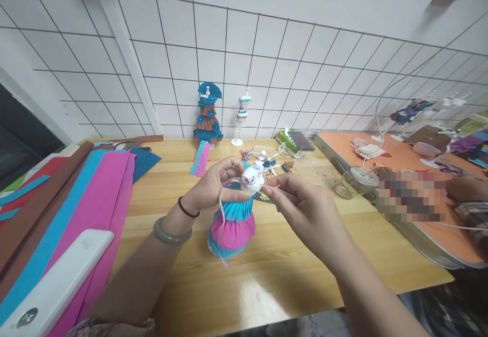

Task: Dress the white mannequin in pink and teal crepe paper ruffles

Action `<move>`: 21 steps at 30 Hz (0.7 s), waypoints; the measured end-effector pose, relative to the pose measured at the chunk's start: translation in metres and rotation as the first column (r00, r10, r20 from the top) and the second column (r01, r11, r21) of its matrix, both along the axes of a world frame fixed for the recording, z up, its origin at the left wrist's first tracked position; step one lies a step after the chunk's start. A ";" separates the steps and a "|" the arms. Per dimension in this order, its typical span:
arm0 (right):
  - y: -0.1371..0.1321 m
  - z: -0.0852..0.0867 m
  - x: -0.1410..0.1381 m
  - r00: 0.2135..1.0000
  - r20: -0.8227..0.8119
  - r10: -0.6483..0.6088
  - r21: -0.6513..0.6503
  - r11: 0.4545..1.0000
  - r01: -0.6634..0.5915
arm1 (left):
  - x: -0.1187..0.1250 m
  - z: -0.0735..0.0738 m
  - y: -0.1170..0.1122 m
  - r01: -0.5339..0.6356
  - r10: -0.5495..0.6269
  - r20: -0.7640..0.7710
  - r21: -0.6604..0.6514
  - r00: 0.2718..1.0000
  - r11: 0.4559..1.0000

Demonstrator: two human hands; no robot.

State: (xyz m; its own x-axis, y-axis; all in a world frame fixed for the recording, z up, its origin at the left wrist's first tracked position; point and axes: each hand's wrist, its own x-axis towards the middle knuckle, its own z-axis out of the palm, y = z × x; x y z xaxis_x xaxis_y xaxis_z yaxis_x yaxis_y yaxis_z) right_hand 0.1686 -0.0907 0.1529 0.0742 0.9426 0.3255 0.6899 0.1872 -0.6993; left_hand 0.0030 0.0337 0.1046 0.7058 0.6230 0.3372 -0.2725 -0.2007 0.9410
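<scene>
A miniature dress form [252, 177] with a white torso stands tilted between my hands, over the table. Below its waist hangs a pleated crepe-paper skirt [232, 230] in blue and pink tiers. My left hand [211, 187] is closed round the left side of the torso, thumb at the waist. A thin white ribbon [221, 210] loops out beside the left fingers and dangles in front of the skirt. At the right of the waist, my right hand [301, 200] pinches what looks like the ribbon's other part; its fingertips mostly cover it.
Crepe-paper sheets [91, 189] and a white power bank [61, 281] lie at the left. Against the tiled wall stand a blue-and-brown dressed form [208, 116] and a slim white form [241, 116]. Scraps [270, 164] lie behind my hands. A person's hand [463, 189] is over the orange table [339, 146].
</scene>
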 end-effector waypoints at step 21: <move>-0.004 -0.004 0.001 0.995 0.096 -0.036 0.082 0.996 0.028 | -0.008 -0.009 0.010 0.106 -0.107 -0.016 -0.045 0.994 0.993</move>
